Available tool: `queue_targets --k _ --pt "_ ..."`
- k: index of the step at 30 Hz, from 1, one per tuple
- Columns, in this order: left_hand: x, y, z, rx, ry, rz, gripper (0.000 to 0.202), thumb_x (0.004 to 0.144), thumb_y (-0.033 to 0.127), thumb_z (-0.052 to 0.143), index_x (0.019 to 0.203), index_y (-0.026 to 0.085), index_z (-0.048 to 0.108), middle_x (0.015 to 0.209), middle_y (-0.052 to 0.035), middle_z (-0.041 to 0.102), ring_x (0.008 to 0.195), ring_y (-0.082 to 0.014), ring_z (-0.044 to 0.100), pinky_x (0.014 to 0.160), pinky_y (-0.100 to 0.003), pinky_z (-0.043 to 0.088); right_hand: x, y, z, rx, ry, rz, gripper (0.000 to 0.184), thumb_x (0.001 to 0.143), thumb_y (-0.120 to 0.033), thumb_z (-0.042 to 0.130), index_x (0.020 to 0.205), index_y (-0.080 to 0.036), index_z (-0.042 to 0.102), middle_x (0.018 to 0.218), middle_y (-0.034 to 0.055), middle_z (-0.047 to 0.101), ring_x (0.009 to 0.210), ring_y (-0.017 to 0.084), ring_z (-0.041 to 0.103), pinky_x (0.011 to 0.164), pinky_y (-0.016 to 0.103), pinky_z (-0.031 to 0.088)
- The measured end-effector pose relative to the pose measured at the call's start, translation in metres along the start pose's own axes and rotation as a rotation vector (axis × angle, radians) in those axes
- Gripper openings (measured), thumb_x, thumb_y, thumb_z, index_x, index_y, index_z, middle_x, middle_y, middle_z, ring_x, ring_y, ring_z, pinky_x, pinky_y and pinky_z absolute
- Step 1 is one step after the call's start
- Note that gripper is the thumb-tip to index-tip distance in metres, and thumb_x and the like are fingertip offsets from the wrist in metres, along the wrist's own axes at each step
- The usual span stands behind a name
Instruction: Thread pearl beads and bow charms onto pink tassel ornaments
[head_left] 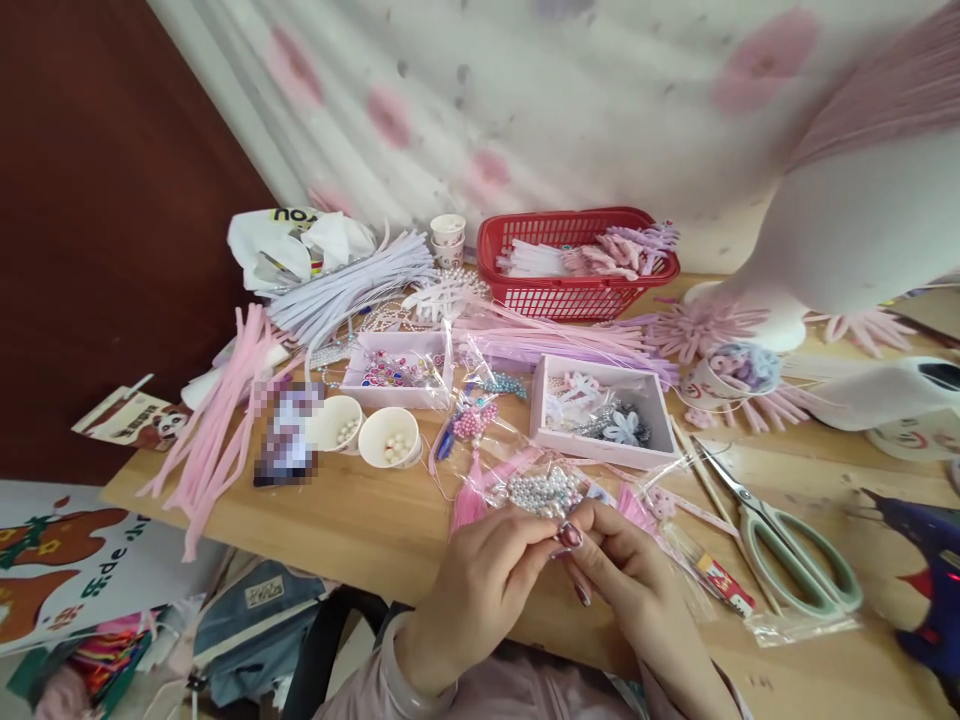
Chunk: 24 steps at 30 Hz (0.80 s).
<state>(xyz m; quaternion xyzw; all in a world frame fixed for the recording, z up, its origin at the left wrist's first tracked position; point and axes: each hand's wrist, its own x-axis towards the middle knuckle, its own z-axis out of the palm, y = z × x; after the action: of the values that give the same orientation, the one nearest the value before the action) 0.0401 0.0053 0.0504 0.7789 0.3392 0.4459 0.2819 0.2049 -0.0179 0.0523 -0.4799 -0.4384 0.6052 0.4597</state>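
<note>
Close together at the table's front edge, my left hand point(480, 580) and my right hand point(626, 570) both have thumb and fingers pinched. Their fingertips meet, and whatever is between them is too small or too hidden to make out. Just behind the fingers lies a heap of silvery-white pearl beads point(544, 490) on clear plastic. A pink tassel point(470, 495) hangs off a cluster of pink beads point(475, 420) to the left of that heap. Two paper cups, one of them point(388, 440) plainly holding pale beads, stand further left.
Green-handled scissors point(784, 540) and a dark blue tool point(934, 590) lie to the right. Behind are a white box of flower pieces point(660, 457), a box of colourful beads point(397, 400) and a red basket point(577, 300). Pink fuzzy stems point(217, 420) overhang the left edge.
</note>
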Motion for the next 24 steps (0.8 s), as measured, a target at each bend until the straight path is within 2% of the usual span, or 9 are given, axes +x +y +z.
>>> queue_targets --k 2,4,7,10,14,17,20,24 --pt "0.000 0.000 -0.001 0.004 0.018 0.047 0.015 0.100 0.013 0.050 0.105 0.018 0.063 0.084 -0.0060 0.075 0.076 -0.0164 0.072 0.069 -0.024 0.057 0.000 0.001 0.001 0.009 -0.003 0.002 0.046 0.091 -0.060 0.064 0.070 -0.020 0.056 0.048 -0.0068 0.045 0.046 0.010 0.037 0.050 0.025 0.031" --pt "0.000 0.000 -0.001 0.032 0.009 0.039 0.017 0.100 0.012 0.047 0.106 0.018 0.063 0.083 -0.0066 0.075 0.074 -0.0176 0.073 0.067 -0.025 0.057 -0.001 0.000 0.003 0.004 0.023 -0.002 0.044 0.091 -0.059 0.064 0.071 -0.020 0.057 0.050 -0.0069 0.043 0.047 0.010 0.033 0.048 0.025 0.028" --pt "-0.002 0.002 -0.001 0.064 -0.035 -0.077 0.017 0.098 0.012 0.049 0.105 0.020 0.062 0.084 -0.0070 0.077 0.074 -0.0190 0.074 0.068 -0.027 0.056 -0.006 -0.002 0.008 -0.016 0.120 -0.001 0.037 0.091 -0.053 0.067 0.077 -0.019 0.062 0.060 -0.0053 0.045 0.051 0.010 0.035 0.048 0.024 0.029" --pt "-0.004 0.004 0.001 0.055 -0.047 -0.168 0.016 0.098 0.013 0.050 0.103 0.020 0.063 0.084 -0.0074 0.077 0.071 -0.0195 0.073 0.066 -0.027 0.055 -0.010 -0.002 0.012 -0.036 0.179 -0.023 0.029 0.090 -0.049 0.069 0.083 -0.021 0.064 0.066 -0.0029 0.053 0.055 0.012 0.046 0.052 0.024 0.038" --pt "-0.003 0.005 0.002 0.009 -0.037 -0.249 0.014 0.098 0.017 0.050 0.097 0.020 0.063 0.081 -0.0073 0.075 0.066 -0.0188 0.070 0.062 -0.027 0.051 -0.011 0.008 0.010 -0.156 0.163 -0.174 0.016 0.096 -0.038 0.063 0.092 -0.023 0.063 0.072 0.0001 0.062 0.059 0.015 0.059 0.053 0.022 0.046" --pt "-0.002 0.005 0.002 -0.100 -0.054 -0.364 0.015 0.099 0.021 0.049 0.092 0.021 0.061 0.075 -0.0056 0.071 0.063 -0.0185 0.067 0.060 -0.028 0.048 -0.011 0.016 0.009 -0.262 0.170 -0.290 0.004 0.099 -0.027 0.059 0.102 -0.026 0.062 0.078 0.0008 0.069 0.062 0.014 0.065 0.057 0.021 0.052" --pt "-0.005 0.005 0.001 -0.257 -0.073 -0.483 0.016 0.100 0.027 0.048 0.090 0.022 0.059 0.070 -0.0036 0.067 0.062 -0.0187 0.065 0.061 -0.029 0.049 -0.011 0.016 0.009 -0.357 0.231 -0.367 0.017 0.098 -0.018 0.058 0.111 -0.028 0.060 0.082 0.0005 0.073 0.062 0.014 0.068 0.059 0.021 0.055" --pt "-0.008 0.006 0.001 -0.434 -0.059 -0.574 0.017 0.100 0.033 0.052 0.089 0.022 0.059 0.069 -0.0015 0.064 0.061 -0.0169 0.064 0.062 -0.029 0.050 -0.011 0.008 0.009 -0.570 0.258 -0.516 0.019 0.094 -0.011 0.059 0.101 -0.026 0.068 0.077 0.0016 0.074 0.065 0.017 0.069 0.060 0.025 0.054"
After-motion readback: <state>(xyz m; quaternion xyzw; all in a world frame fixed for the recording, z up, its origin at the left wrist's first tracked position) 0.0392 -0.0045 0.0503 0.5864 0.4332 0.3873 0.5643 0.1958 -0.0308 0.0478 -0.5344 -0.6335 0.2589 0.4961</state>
